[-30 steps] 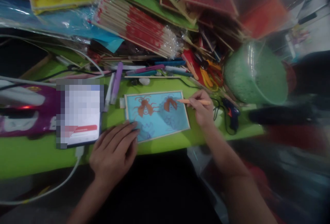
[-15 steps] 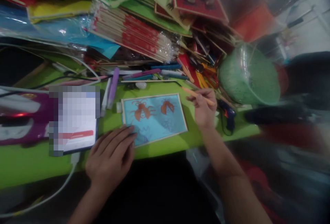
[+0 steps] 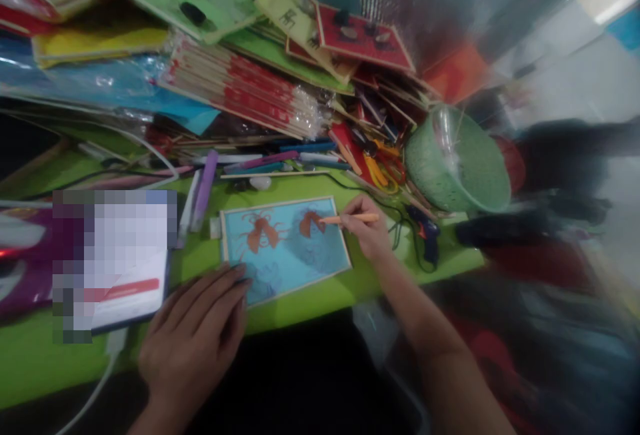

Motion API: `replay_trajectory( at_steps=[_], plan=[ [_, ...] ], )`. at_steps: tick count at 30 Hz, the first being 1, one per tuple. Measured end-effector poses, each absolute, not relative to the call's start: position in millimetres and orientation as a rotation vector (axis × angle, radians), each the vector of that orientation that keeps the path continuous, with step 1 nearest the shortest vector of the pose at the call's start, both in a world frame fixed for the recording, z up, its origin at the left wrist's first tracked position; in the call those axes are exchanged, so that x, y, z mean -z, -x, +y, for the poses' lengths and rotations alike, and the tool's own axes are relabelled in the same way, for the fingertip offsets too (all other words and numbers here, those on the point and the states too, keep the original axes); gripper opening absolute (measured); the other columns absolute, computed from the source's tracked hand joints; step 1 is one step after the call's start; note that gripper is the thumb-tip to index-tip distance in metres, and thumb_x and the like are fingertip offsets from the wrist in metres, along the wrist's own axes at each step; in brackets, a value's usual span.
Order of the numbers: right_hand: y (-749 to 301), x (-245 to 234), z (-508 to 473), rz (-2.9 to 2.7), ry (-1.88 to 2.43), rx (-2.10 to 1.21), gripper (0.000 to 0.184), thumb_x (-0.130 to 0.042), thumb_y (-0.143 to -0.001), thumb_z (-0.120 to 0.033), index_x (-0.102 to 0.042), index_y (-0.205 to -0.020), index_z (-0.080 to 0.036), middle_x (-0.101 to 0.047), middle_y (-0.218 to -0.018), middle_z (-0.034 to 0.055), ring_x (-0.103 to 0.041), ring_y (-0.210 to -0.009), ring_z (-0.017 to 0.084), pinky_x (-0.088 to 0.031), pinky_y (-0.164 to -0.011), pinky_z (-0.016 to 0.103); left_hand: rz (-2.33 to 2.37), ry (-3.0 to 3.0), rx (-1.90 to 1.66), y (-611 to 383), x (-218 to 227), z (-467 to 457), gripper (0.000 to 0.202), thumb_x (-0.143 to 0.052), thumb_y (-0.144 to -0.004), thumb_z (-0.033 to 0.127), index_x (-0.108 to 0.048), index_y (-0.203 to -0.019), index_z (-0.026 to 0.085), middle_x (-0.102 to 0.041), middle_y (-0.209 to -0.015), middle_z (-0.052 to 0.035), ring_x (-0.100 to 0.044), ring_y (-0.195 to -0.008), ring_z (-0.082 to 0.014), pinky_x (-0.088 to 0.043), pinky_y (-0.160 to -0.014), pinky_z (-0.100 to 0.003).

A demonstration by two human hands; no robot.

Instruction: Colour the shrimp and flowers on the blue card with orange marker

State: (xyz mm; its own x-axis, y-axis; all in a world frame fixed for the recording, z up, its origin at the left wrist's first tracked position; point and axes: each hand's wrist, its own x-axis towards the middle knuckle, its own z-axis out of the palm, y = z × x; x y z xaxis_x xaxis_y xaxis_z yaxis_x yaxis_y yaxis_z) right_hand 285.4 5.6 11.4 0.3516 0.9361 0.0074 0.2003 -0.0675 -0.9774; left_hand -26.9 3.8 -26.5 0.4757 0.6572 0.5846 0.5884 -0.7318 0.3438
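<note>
Currently, the person's right hand (image 3: 369,229) grips an orange pen (image 3: 357,219) between thumb and fingers, its tip at the right side of an orange beetle-like figure (image 3: 310,224) on a blue panel (image 3: 285,277); whether the tip touches the surface cannot be told. The panel, edged with pale strips, lies flat on the green tabletop (image 3: 30,371) between the two hands, in front of the person. A second orange figure (image 3: 263,236), with legs and feelers drawn in, sits on the panel's left half, and fainter line drawings show below both. The left hand (image 3: 193,335) lies palm down with its fingers stretched out side by side, fingertips on the panel's lower left corner, grasping nothing. Just beside it, on the left, is a device (image 3: 135,305) with a lit, partly blurred screen, and a white cable (image 3: 103,385) runs from its lower edge. A purple marker (image 3: 205,191) lies near the panel's upper left corner, and a white stone (image 3: 260,183) lies above the panel. To the right of the right hand is a glue gun (image 3: 427,233), with a green basket (image 3: 420,163) behind it. Orange-handled scissors (image 3: 379,169) lie left of the basket, and farther back rests a plastic-wrapped bundle of sticks (image 3: 245,90).
</note>
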Motion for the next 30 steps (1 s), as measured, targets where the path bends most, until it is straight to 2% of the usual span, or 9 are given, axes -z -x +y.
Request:
replay_trajectory(
  at_steps=[6,11,18,30],
  plan=[
    [-287.0,-14.6,5.3,-1.085,1.573,-0.804,0.019,-0.074,-0.077,-0.036,-0.061,-0.074,-0.022,-0.062,-0.064,-0.0045,-0.055,-0.060,0.013,-0.042,-0.060,0.027,1.110,-2.607,-1.114,26.7,26.9,4.3,0.027,-0.070,-0.091,0.014,-0.071,-0.116,0.025,-0.081,-0.118,-0.0022,-0.078,-0.104,-0.0267,-0.057,-0.092,-0.044],
    [-285.5,-16.6,4.9,-1.089,1.567,-0.802,0.018,-0.073,-0.078,-0.034,-0.060,-0.073,-0.023,-0.061,-0.062,-0.0048,-0.053,-0.057,0.013,-0.042,-0.058,0.027,1.129,-2.613,-1.087,26.5,25.9,2.1,0.027,-0.072,-0.090,0.013,-0.071,-0.115,0.023,-0.081,-0.117,-0.0038,-0.077,-0.104,-0.0273,-0.056,-0.093,-0.045],
    [-285.4,-16.5,6.1,-1.089,1.561,-0.777,0.017,-0.074,-0.078,-0.034,-0.062,-0.072,-0.023,-0.062,-0.060,-0.0048,-0.052,-0.056,0.013,-0.042,-0.058,0.028,1.113,-2.583,-1.084,25.9,26.0,2.1,0.030,-0.073,-0.088,0.010,-0.072,-0.115,0.023,-0.081,-0.119,-0.0029,-0.076,-0.110,-0.0262,-0.055,-0.100,-0.043],
    [-285.7,-15.0,4.2,-1.130,1.568,-0.763,0.016,-0.075,-0.081,-0.033,-0.064,-0.075,-0.023,-0.064,-0.064,-0.0050,-0.055,-0.060,0.013,-0.043,-0.062,0.030,1.098,-2.571,-1.086,25.9,24.4,0.3,0.032,-0.074,-0.086,0.008,-0.072,-0.114,0.021,-0.081,-0.119,-0.0058,-0.076,-0.112,-0.0265,-0.055,-0.102,-0.043]
  ],
)
